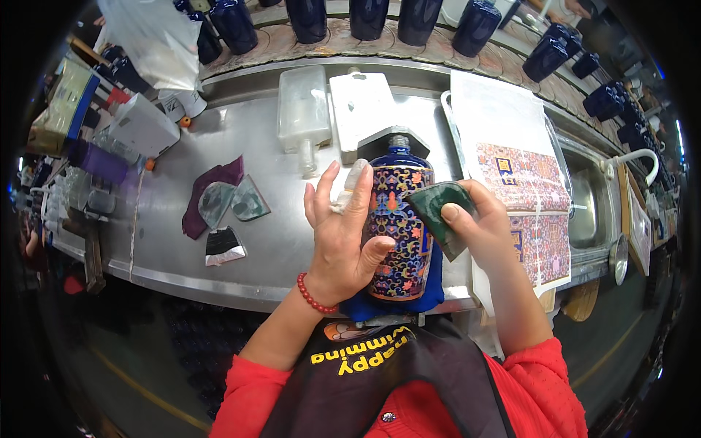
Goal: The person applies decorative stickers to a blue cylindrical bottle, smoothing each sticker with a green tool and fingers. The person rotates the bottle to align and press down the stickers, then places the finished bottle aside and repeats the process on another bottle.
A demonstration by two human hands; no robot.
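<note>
A dark blue bottle [398,274] with a colourful floral decal wrap lies in front of me on a blue cloth [434,292], its clear threaded neck toward a dark notched support [415,140]. My left hand [334,244] rests along the bottle's left side, fingers outstretched and apart, thumb over the decal. White wrapping covers some of its fingertips. My right hand [488,226] pinches a dark green, wet-looking flat scraper [447,201] between thumb and fingers. The scraper's pointed corner meets or hovers just over the bottle's upper right part; contact is unclear.
Printed floral decal sheets [522,175] lie at the right, beside a sink [588,208]. Spare scraper pieces [250,198] and a purple cloth [196,212] sit on the steel counter [175,255]. A clear bottle [304,109] lies beyond. Blue bottles [367,18] line a slatted conveyor [339,47].
</note>
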